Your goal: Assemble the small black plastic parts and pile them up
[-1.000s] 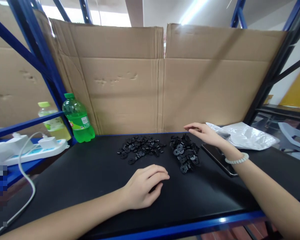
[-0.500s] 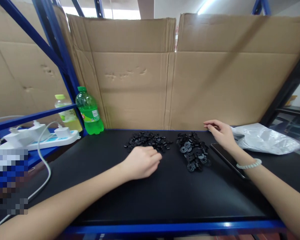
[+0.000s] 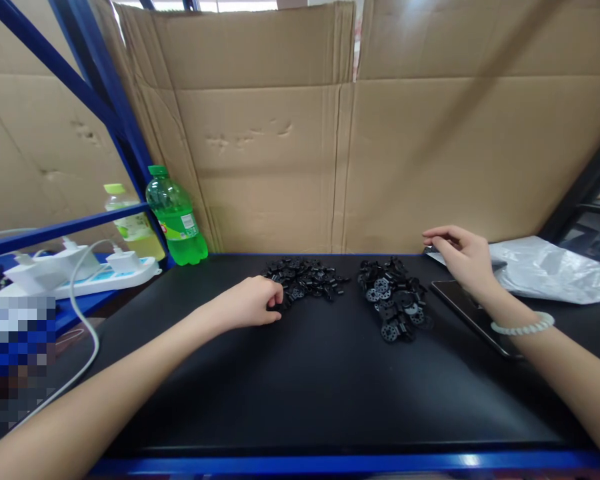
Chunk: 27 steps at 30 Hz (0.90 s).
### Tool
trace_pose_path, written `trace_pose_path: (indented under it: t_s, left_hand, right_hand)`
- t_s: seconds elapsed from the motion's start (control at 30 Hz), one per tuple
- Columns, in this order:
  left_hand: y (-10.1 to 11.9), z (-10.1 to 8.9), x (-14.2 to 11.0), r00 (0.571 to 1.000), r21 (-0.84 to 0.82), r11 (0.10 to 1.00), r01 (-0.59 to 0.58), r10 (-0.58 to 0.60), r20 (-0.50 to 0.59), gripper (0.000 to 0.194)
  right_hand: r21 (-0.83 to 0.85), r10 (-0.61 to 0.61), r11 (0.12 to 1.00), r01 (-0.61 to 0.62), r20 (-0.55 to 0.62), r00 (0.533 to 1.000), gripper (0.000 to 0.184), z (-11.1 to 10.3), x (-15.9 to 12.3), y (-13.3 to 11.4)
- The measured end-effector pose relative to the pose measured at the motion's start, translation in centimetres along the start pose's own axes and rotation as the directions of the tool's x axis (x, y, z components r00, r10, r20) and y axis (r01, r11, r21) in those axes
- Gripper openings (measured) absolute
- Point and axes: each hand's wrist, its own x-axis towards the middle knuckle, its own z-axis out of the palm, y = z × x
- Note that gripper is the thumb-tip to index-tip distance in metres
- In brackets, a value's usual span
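Observation:
My left hand (image 3: 255, 301) rests at the left edge of a pile of small black plastic parts (image 3: 310, 277). Its fingers are bent downward, with a gap between thumb and fingers, and I see nothing held there. My right hand (image 3: 463, 257) hovers over the far end of a dark phone-like slab (image 3: 473, 313), in front of a clear plastic bag (image 3: 550, 267). Its fingers reach out loosely to the left, and no object shows in them. Between the hands lies a second heap, of black parts with round perforated discs (image 3: 393, 300). A pale bead bracelet (image 3: 523, 327) circles my right wrist.
Tall cardboard panels (image 3: 265, 167) stand behind the black table (image 3: 300, 393). At the left are a green soda bottle (image 3: 177, 220), a yellowish drink bottle (image 3: 135, 223) and a white power strip (image 3: 115, 277) with a cable (image 3: 93, 327). A blue rail (image 3: 350, 463) edges the front.
My left hand has moved left along the near side of the small-parts pile, and its thumb has parted from the fingers. My right hand appears slightly farther right; the view has tilted down a little.

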Motion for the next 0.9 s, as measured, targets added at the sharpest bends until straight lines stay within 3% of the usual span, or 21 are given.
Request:
trace_pose_path:
  t_s: [0.13, 0.23, 0.3, 0.37, 0.43, 0.5, 0.57, 0.63, 0.7, 0.8, 0.9]
  left_hand:
    - [-0.1, -0.3, -0.3, 0.994, -0.1, 0.994, -0.046, 0.035, -0.105, 0.012]
    - [0.2, -0.5, -0.6, 0.964, -0.19, 0.976, -0.108, 0.056, -0.261, 0.018]
    - [0.9, -0.4, -0.8, 0.932, -0.253, 0.953, -0.168, 0.07, -0.356, 0.02]
    - [2.0, -0.1, -1.1, 0.9, -0.315, 0.919, -0.239, 0.088, -0.427, 0.019]
    - [3.4, 0.3, -1.4, 0.863, -0.364, 0.879, -0.31, 0.099, -0.496, 0.02]
    - [5.0, 0.8, -1.7, 0.832, -0.404, 0.835, -0.373, 0.109, -0.544, 0.024]
    - [6.6, 1.2, -1.9, 0.813, -0.444, 0.787, -0.43, 0.123, -0.569, 0.026]
    - [8.0, 1.5, -1.9, 0.791, -0.504, 0.703, -0.501, 0.137, -0.596, 0.026]
    - [9.0, 1.9, -1.7, 0.768, -0.558, 0.604, -0.569, 0.147, -0.623, 0.027]
    - [9.8, 2.3, -1.1, 0.741, -0.596, 0.489, -0.637, 0.177, -0.647, 0.033]
    - [9.9, 2.5, -0.5, 0.701, -0.551, 0.485, -0.679, 0.207, -0.682, 0.034]
  right_hand:
    - [0.085, 0.025, 0.996, -0.022, -0.028, 0.999, 0.011, 0.2, -0.4, -1.2]
    - [0.186, 0.029, 0.982, -0.022, -0.035, 0.999, 0.009, 0.5, -1.5, -3.0]
    - [0.267, 0.028, 0.963, -0.034, 0.028, 0.999, 0.009, 0.9, -3.0, -4.9]
    - [0.33, 0.027, 0.939, -0.093, 0.2, 0.979, 0.009, 1.5, -5.1, -7.1]
    - [0.36, 0.037, 0.908, -0.214, 0.44, 0.897, 0.016, 2.4, -7.5, -9.2]
    - [0.39, 0.116, 0.749, -0.535, 0.718, 0.686, 0.032, 3.5, -9.8, -10.6]
    - [0.31, 0.188, 0.607, -0.732, 0.839, 0.511, 0.04, 4.3, -11.6, -11.3]
    - [0.258, 0.196, 0.526, -0.811, 0.891, 0.41, 0.035, 4.8, -12.5, -11.3]
    - [0.26, 0.154, 0.484, -0.836, 0.915, 0.374, 0.031, 4.9, -12.9, -10.9]
    - [0.299, 0.099, 0.407, -0.863, 0.925, 0.368, 0.03, 4.7, -12.7, -10.1]
    - [0.313, 0.058, 0.403, -0.86, 0.929, 0.365, 0.032, 4.8, -12.3, -9.4]
